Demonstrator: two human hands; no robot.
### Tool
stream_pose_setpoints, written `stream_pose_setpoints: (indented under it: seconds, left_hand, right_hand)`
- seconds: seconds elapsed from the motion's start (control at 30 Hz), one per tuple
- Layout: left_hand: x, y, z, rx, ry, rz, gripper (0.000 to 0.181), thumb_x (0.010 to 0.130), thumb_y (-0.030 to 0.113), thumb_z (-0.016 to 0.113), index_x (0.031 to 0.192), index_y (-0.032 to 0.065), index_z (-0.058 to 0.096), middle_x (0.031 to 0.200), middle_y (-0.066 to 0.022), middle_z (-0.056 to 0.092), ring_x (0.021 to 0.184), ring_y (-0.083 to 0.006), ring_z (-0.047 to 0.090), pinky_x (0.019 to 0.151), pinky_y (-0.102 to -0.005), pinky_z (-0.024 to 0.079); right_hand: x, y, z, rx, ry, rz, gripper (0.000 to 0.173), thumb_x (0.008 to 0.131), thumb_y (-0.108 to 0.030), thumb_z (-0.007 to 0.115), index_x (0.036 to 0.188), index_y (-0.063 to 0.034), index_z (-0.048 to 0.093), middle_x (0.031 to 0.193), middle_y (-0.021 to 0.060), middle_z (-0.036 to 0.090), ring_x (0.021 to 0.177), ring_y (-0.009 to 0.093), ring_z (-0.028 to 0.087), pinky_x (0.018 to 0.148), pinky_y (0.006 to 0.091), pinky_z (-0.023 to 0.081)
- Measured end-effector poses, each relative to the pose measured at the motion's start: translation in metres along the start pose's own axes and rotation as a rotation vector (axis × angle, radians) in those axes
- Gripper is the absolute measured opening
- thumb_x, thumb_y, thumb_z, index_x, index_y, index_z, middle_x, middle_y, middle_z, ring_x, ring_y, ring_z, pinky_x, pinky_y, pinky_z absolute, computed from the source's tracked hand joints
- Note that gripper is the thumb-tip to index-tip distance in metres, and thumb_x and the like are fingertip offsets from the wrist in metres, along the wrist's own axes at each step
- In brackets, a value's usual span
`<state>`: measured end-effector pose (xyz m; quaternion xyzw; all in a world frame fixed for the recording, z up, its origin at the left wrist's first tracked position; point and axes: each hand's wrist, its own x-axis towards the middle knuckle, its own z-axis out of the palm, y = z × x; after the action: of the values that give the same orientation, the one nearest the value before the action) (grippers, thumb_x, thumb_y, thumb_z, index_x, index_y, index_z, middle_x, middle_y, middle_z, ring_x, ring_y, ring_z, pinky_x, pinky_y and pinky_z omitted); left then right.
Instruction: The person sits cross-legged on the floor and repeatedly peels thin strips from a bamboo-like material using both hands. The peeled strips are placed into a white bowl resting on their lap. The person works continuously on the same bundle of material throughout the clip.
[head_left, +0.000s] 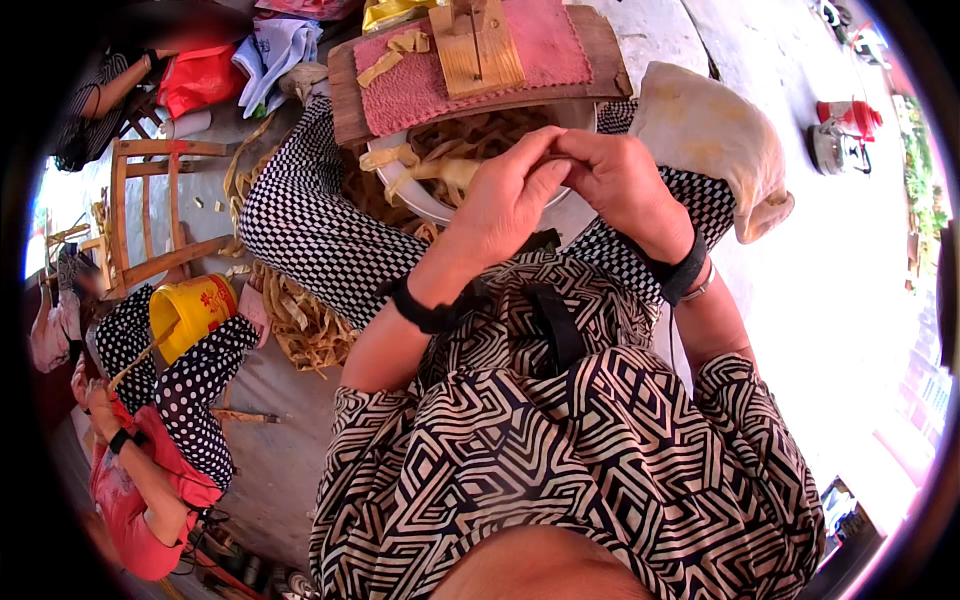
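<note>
My left hand (510, 187) and my right hand (626, 187) meet at the fingertips above a white basin (409, 199). Their thumbs and fingers are bent together, and what may be between them is hidden. A wide pale yellow strip (454, 176) runs over the basin and passes behind my left hand; I cannot tell whether it is held. Brownish strips (480, 131) lie inside the basin. Across its far side rests a wooden board (345, 94) covered by a pink towel (397, 105). On the towel sits a wooden block (491, 67) with a thin upright metal piece (475, 45).
A stained white cloth (705, 127) drapes over my right knee. Loose strips (300, 322) are heaped on the floor at left, near a wooden chair (176, 195). A co-worker (150, 480) sits there with a yellow bucket (191, 311). A metal kettle (832, 150) stands far right.
</note>
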<state>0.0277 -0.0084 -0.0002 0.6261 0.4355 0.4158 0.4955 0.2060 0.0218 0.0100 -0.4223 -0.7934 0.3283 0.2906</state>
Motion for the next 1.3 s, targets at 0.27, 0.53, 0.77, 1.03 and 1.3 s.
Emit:
stream_pose_setpoints:
  seconds: [0.27,0.53,0.77,1.03,1.3]
  left_hand:
    - [0.026,0.03,-0.023,0.349,-0.022,0.058,0.024,0.094,0.022,0.059,0.091,-0.0016,0.063,0.065,-0.0091,0.053,0.06,-0.0095,0.048,0.055,-0.0279,0.042]
    - [0.022,-0.003,-0.008,-0.584,0.008,-0.375,0.023,0.099,0.021,0.047,0.116,0.0063,0.055,0.066,0.0057,0.043,0.051,-0.0031,0.031,0.047,-0.0177,0.028]
    - [0.023,-0.03,-0.013,-0.806,-0.129,-0.417,0.022,0.096,0.009,0.048,0.116,0.0046,0.056,0.073,0.0043,0.047,0.058,-0.0024,0.038,0.046,-0.0187,0.03]
    - [0.019,-0.025,-0.005,0.928,0.329,0.448,0.032,0.081,0.011,0.064,0.112,0.0062,0.064,0.095,-0.0076,0.068,0.089,-0.0265,0.06,0.077,-0.0358,0.048]
    - [0.014,-0.016,-0.005,0.014,0.168,0.181,0.036,0.084,0.007,0.063,0.12,0.0039,0.058,0.107,-0.0137,0.065,0.099,-0.0344,0.059,0.086,-0.0415,0.049]
  right_hand:
    - [-0.007,0.01,0.02,0.289,-0.145,0.068,0.015,0.093,-0.012,0.059,0.087,-0.0007,0.068,0.068,0.0022,0.06,0.066,0.009,0.055,0.061,0.0277,0.048]
    - [0.038,0.006,0.032,0.465,0.255,0.189,0.024,0.093,-0.028,0.064,0.093,-0.0049,0.071,0.061,0.0065,0.061,0.052,0.014,0.055,0.05,0.0285,0.045]
    - [0.036,0.008,0.031,-0.083,0.33,0.039,0.016,0.09,-0.025,0.063,0.093,-0.011,0.071,0.072,0.0141,0.065,0.066,0.033,0.063,0.056,0.0376,0.05]
    - [0.019,0.022,0.035,0.59,0.087,0.46,0.041,0.096,-0.037,0.058,0.099,0.0024,0.068,0.095,0.0076,0.069,0.077,0.014,0.062,0.069,0.0289,0.05]
    - [0.019,0.024,0.042,1.213,-0.044,0.51,0.025,0.094,-0.019,0.057,0.105,0.0015,0.067,0.104,0.0053,0.064,0.095,0.014,0.059,0.081,0.0279,0.048]
